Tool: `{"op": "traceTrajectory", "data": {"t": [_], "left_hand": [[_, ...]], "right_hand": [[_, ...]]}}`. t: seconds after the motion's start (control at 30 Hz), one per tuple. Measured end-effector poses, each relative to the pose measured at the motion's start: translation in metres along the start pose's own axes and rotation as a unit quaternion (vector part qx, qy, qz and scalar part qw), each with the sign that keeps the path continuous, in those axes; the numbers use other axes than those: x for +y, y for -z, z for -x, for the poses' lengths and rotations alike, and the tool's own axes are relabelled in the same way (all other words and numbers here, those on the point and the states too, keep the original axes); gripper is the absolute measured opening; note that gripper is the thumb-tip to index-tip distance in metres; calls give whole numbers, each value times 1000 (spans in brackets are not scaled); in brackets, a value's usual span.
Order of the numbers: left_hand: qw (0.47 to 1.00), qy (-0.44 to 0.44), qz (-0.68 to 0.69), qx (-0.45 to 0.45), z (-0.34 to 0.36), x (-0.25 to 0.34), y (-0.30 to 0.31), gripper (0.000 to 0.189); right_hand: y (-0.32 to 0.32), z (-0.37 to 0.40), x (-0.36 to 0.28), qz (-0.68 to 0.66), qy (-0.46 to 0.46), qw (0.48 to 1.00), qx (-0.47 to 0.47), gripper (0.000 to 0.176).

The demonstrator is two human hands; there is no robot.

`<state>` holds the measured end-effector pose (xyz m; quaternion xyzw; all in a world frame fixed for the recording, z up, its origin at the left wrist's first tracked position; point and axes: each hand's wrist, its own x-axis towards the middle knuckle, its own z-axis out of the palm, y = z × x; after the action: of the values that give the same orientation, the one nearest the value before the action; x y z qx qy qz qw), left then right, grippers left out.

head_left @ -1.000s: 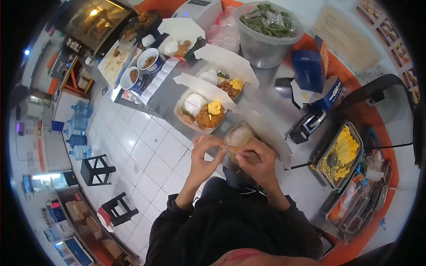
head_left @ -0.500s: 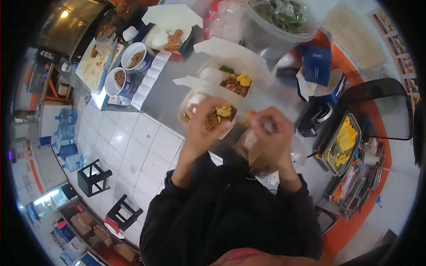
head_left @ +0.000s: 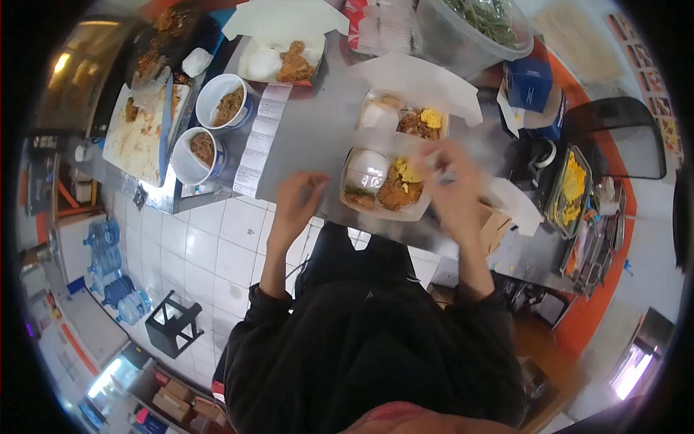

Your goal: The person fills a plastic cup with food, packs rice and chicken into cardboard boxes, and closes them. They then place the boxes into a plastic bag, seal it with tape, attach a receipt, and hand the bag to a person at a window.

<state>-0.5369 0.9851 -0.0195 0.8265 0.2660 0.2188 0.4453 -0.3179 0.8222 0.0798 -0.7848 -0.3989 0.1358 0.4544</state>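
Observation:
An open food box (head_left: 348, 189) at the counter's front edge holds white rice, scrambled egg, a brown piece of food and some greens. My right hand (head_left: 452, 173) is at its right side, blurred by motion, so what its fingers do cannot be made out. My left hand (head_left: 298, 199) is left of the box, fingers curled together, touching nothing; no object shows in it. Behind stands a second open box (head_left: 379, 112) with rice, egg and brown food. A brown paper or cardboard piece (head_left: 493, 228) lies right of my right forearm.
Two cups of meat (head_left: 230, 101) (head_left: 199, 155) stand left, beside a receipt strip (head_left: 262, 137). A third open box (head_left: 285, 61) is behind them. A cutting board with a knife lies far left. A large tub (head_left: 470, 36) and blue box are at the back right; an egg tray (head_left: 573, 181) is right.
My left hand has moved left off the front box. My right hand has moved from the brown piece to the box's right edge. The whole view has shifted.

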Motion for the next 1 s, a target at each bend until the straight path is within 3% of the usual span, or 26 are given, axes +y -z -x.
{"op": "traceTrajectory", "data": {"t": [0.03, 0.1, 0.23, 0.37, 0.43, 0.57, 0.63, 0.67, 0.73, 0.77, 0.83, 0.87, 0.9, 0.97, 1.0], "left_hand": [[1000, -20, 2, -20, -5, -7, -1, 19], [1000, -16, 17, 1, -17, -4, -3, 22], [997, -34, 52, 49, -43, 19, 5, 29], [994, -76, 68, 32, -61, 33, 7, 28], [989, -140, 38, 31, -71, 37, 2, 29], [980, -191, 27, 43, -90, 50, -10, 25], [980, -100, 61, -158, -108, 58, -13, 20], [980, -103, 62, -160, -113, 65, -15, 20], [952, 17, 83, -293, -121, 78, -19, 19], [952, 17, 81, -295, -126, 69, -26, 19], [916, -26, 82, -391, -130, 35, -53, 23], [918, -121, 3, -379, -125, 22, -66, 27], [917, -124, 2, -379, -114, 15, -73, 27], [934, -252, -132, -217, -77, 10, -77, 31], [948, -199, -105, -226, -63, 14, -75, 41]], "right_hand": [[-23, 21, 17, -5, -13, 996, -88, 27], [-67, 52, 33, 112, 106, 982, -112, 25], [-113, 75, 52, 135, 61, 984, -95, 21], [-120, 82, 63, 118, 22, 992, -34, 18], [-114, 84, 71, 109, 20, 994, 1, 17], [-107, 80, 73, 188, -34, 968, 162, 20], [-110, 77, 71, 227, -44, 948, 221, 24], [-115, 78, 74, 258, -25, 940, 220, 24], [-122, 87, 82, 328, 11, 928, 174, 22], [-126, 95, 85, 327, 9, 928, 176, 22], [-129, 103, 78, 337, 32, 929, 149, 23], [-125, 106, 71, 338, 34, 928, 152, 23], [-120, 110, 61, 350, 38, 924, 148, 26], [-118, 131, 57, 363, 36, 919, 147, 30], [-117, 146, 66, 286, 31, 953, 92, 30]]}}
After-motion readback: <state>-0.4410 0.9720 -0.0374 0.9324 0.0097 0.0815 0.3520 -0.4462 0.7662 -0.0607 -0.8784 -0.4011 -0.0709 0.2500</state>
